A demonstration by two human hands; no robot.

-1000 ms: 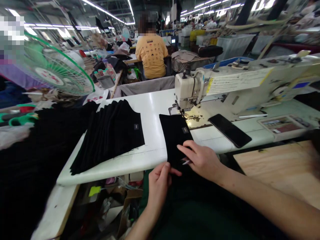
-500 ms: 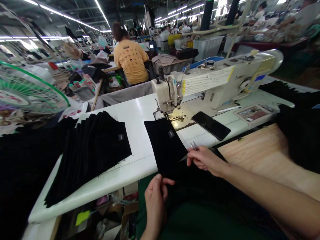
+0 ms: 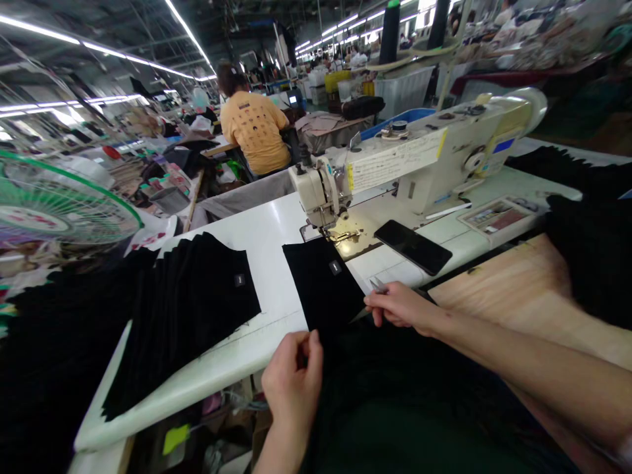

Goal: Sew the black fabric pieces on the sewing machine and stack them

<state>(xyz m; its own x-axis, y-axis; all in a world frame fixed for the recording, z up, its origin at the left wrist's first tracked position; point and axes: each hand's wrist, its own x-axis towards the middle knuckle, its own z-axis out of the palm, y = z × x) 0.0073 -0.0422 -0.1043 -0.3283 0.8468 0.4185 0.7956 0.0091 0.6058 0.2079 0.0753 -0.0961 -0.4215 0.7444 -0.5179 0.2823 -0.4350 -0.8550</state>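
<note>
A black fabric piece (image 3: 320, 283) with a small dark label (image 3: 335, 267) lies on the white sewing table, its far edge by the sewing machine's needle area. My left hand (image 3: 293, 375) is closed at the near left corner of this piece, fingers curled in and thumb at the cloth edge. At the right corner, my right hand (image 3: 402, 308) has its fingers closed around small thread snips (image 3: 378, 285), whose metal blades point up and left. Its fingertips also touch the cloth there. The snips' handles are mostly hidden in the palm.
The sewing machine (image 3: 409, 158) stands behind the cloth. A black phone (image 3: 413, 246) lies right of it, near a small parts tray (image 3: 498, 217). Stacked labelled black pieces (image 3: 192, 303) cover the table's left. A green fan (image 3: 64, 217) and a person in a yellow shirt (image 3: 254, 131) are beyond.
My left hand has curled from a loose pinch with an outstretched finger into a closed fist at the corner. The right hand keeps the snips in nearly the same place. The view has shifted slightly.
</note>
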